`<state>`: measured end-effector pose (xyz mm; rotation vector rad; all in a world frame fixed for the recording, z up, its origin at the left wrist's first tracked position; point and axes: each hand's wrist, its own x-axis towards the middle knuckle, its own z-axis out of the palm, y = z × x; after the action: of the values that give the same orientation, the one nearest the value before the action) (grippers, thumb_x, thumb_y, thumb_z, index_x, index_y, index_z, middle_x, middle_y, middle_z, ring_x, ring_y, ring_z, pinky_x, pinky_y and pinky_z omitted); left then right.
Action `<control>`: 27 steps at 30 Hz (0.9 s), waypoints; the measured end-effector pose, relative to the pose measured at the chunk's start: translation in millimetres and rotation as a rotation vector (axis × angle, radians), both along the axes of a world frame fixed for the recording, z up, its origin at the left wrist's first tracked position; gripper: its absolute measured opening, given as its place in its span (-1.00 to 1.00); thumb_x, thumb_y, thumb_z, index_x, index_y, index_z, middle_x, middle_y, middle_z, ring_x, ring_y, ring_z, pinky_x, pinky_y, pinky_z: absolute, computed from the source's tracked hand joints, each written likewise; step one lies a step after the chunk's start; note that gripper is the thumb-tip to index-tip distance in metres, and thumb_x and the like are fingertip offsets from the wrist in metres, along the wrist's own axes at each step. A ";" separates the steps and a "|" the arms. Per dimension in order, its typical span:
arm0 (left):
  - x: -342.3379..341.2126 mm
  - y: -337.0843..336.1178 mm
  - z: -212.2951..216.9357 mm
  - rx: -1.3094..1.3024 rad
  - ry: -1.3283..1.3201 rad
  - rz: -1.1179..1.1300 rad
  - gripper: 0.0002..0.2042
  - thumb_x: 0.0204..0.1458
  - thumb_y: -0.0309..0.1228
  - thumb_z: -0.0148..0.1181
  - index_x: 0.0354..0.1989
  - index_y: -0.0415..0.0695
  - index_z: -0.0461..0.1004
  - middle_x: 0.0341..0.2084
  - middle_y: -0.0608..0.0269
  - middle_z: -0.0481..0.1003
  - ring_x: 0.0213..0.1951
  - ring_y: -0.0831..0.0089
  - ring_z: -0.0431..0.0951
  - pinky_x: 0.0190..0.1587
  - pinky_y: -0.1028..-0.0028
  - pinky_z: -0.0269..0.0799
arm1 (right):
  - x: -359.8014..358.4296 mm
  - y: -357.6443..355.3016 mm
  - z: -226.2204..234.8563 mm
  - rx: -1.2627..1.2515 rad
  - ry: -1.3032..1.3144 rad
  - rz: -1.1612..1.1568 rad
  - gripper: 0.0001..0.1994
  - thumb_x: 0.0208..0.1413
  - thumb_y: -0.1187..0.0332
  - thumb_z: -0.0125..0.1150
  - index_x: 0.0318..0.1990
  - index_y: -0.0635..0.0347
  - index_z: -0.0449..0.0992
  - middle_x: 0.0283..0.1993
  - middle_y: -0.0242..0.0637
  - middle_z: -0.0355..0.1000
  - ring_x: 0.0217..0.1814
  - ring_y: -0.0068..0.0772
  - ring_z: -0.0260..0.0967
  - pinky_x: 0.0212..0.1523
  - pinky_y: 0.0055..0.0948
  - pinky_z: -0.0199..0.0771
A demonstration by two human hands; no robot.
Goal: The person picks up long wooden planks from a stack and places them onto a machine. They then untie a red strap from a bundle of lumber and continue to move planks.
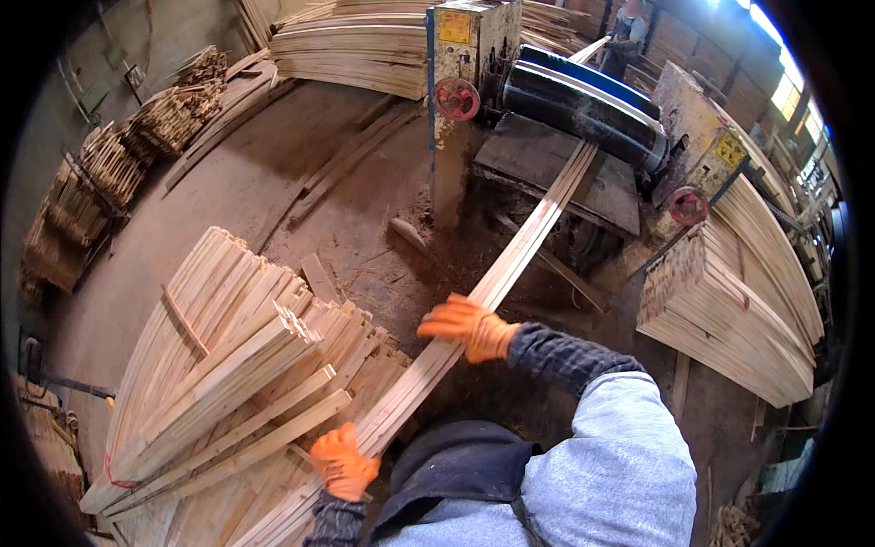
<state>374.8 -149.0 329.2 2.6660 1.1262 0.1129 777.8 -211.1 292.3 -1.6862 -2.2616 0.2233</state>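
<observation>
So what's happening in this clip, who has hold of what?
A person in orange gloves handles long wooden slats that reach from a roller machine down to them. The right hand rests on top of the slats midway; the left hand grips their near end. A loose stack of slats lies at the person's left, a neater stack at the right. Another person stands behind the machine.

Both gloved hands (344,463) (469,328) closed, right arm outstretched
</observation>
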 end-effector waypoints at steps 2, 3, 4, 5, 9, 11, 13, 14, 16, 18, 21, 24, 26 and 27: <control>25.9 -12.5 -18.3 -0.017 -0.036 -0.011 -0.39 -0.39 -0.17 0.49 -0.08 -0.15 0.50 -0.30 -0.04 0.54 -0.20 -0.09 0.53 -0.08 0.02 0.42 | -32.0 -7.9 3.9 -0.162 -0.054 0.092 0.02 -0.32 0.50 0.45 0.49 -0.16 0.29 0.38 -0.24 0.43 0.49 -0.15 0.30 0.62 0.12 -0.01; 40.8 -17.9 -30.2 -0.004 -0.075 -0.021 -0.39 -0.37 -0.16 0.50 -0.07 -0.15 0.51 -0.27 -0.03 0.55 -0.19 -0.07 0.55 -0.07 0.04 0.43 | -42.0 -7.2 0.0 -0.197 -0.093 0.101 0.00 -0.29 0.50 0.46 0.49 -0.16 0.30 0.38 -0.24 0.44 0.48 -0.16 0.32 0.62 0.09 0.00; 52.7 -24.1 -36.3 0.005 -0.111 -0.028 -0.40 -0.35 -0.16 0.51 -0.07 -0.15 0.51 -0.24 -0.02 0.57 -0.18 -0.05 0.57 -0.05 0.07 0.45 | -45.7 -7.2 -3.9 -0.234 -0.130 0.112 -0.03 -0.25 0.50 0.47 0.49 -0.17 0.30 0.37 -0.24 0.45 0.47 -0.17 0.33 0.62 0.05 0.01; 61.9 -30.2 -31.7 -0.033 -0.190 -0.039 -0.36 -0.34 -0.15 0.51 -0.01 -0.17 0.51 -0.21 -0.04 0.58 -0.15 -0.05 0.58 -0.02 0.06 0.46 | -39.1 -6.7 0.7 -0.265 -0.117 0.133 -0.03 -0.25 0.51 0.46 0.48 -0.18 0.31 0.36 -0.25 0.46 0.46 -0.19 0.33 0.62 0.03 0.01; 62.2 -47.5 -26.1 -0.075 -0.405 -0.103 -0.23 -0.31 -0.13 0.53 0.16 -0.23 0.49 -0.10 -0.10 0.60 -0.05 -0.05 0.60 0.07 0.06 0.47 | 11.0 -19.8 15.3 -0.330 -0.140 0.139 -0.04 -0.27 0.60 0.44 0.45 -0.22 0.36 0.36 -0.30 0.46 0.47 -0.23 0.33 0.63 -0.08 -0.01; 33.0 -54.5 -30.5 -0.056 -0.391 -0.081 -0.23 -0.29 -0.13 0.54 0.16 -0.27 0.49 -0.08 -0.13 0.60 -0.03 -0.06 0.59 0.10 0.06 0.46 | 36.1 -20.7 15.2 -0.308 -0.173 0.086 -0.05 -0.26 0.63 0.42 0.43 -0.23 0.37 0.37 -0.31 0.45 0.49 -0.23 0.30 0.66 -0.07 -0.05; -6.7 -65.0 -18.0 0.038 -0.237 -0.019 -0.21 -0.32 -0.13 0.56 0.14 -0.30 0.48 -0.10 -0.12 0.60 -0.05 -0.07 0.59 0.10 0.03 0.46 | 60.2 -28.8 9.4 -0.234 -0.182 0.018 -0.07 -0.24 0.64 0.41 0.42 -0.25 0.38 0.39 -0.31 0.44 0.52 -0.22 0.27 0.68 -0.06 -0.10; -30.2 -66.0 -21.3 0.083 -0.258 -0.042 -0.19 -0.35 -0.11 0.57 0.13 -0.30 0.48 -0.13 -0.11 0.59 -0.07 -0.07 0.59 0.08 0.02 0.45 | 74.1 -41.5 2.8 -0.159 -0.184 -0.066 -0.08 -0.25 0.65 0.40 0.41 -0.22 0.39 0.44 -0.30 0.38 0.59 -0.18 0.18 0.70 -0.06 -0.15; -86.8 -71.5 -29.4 0.128 -0.227 -0.001 -0.17 -0.39 -0.10 0.60 0.12 -0.31 0.48 -0.17 -0.09 0.58 -0.10 -0.08 0.58 0.05 0.00 0.45 | 88.3 -56.1 -6.6 -0.039 -0.230 -0.229 -0.06 -0.28 0.65 0.39 0.42 -0.17 0.37 0.49 -0.28 0.31 0.64 -0.13 0.07 0.71 -0.04 -0.18; -132.4 -80.5 -33.6 0.134 -0.122 0.126 -0.16 -0.42 -0.11 0.61 0.12 -0.30 0.48 -0.19 -0.07 0.58 -0.12 -0.08 0.58 0.02 -0.01 0.44 | 92.5 -54.7 -12.1 -0.027 -0.257 -0.337 -0.05 -0.29 0.65 0.37 0.43 -0.13 0.35 0.53 -0.27 0.26 0.67 -0.10 0.02 0.71 -0.02 -0.19; -129.3 -79.4 -27.7 0.186 -0.155 0.132 -0.17 -0.44 -0.13 0.63 0.13 -0.23 0.49 -0.18 -0.05 0.59 -0.13 -0.08 0.58 -0.02 -0.01 0.45 | 79.5 -45.4 -12.1 -0.033 -0.228 -0.297 -0.05 -0.27 0.64 0.34 0.45 -0.11 0.33 0.56 -0.26 0.22 0.69 -0.07 -0.02 0.71 0.00 -0.21; -85.9 -74.1 -34.8 0.148 -0.148 0.218 -0.22 -0.42 -0.16 0.61 0.11 -0.16 0.51 -0.19 -0.01 0.60 -0.15 -0.09 0.58 -0.05 0.00 0.46 | 42.6 -30.1 -8.4 -0.021 -0.130 -0.095 -0.02 -0.26 0.62 0.33 0.50 -0.11 0.29 0.50 -0.23 0.29 0.65 -0.08 0.05 0.70 0.03 -0.20; -54.0 -65.4 -33.9 0.126 -0.200 0.202 -0.26 -0.41 -0.18 0.59 0.09 -0.13 0.51 -0.19 0.00 0.60 -0.16 -0.08 0.59 -0.07 0.02 0.47 | 9.4 -21.9 -10.0 0.019 -0.049 0.055 -0.05 -0.22 0.60 0.31 0.50 -0.11 0.29 0.43 -0.24 0.36 0.59 -0.13 0.16 0.67 0.02 -0.11; -40.8 -62.9 -33.9 0.116 -0.220 0.208 -0.28 -0.40 -0.19 0.58 0.08 -0.11 0.51 -0.20 0.00 0.60 -0.16 -0.07 0.59 -0.08 0.04 0.47 | -9.9 -16.2 -4.5 -0.012 -0.044 0.115 -0.08 -0.19 0.58 0.29 0.49 -0.11 0.29 0.40 -0.25 0.38 0.55 -0.14 0.21 0.64 0.01 -0.06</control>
<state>334.1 -211.9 295.3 2.5465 1.3544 0.5095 767.9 -227.3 287.8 -1.5830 -2.3977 0.2279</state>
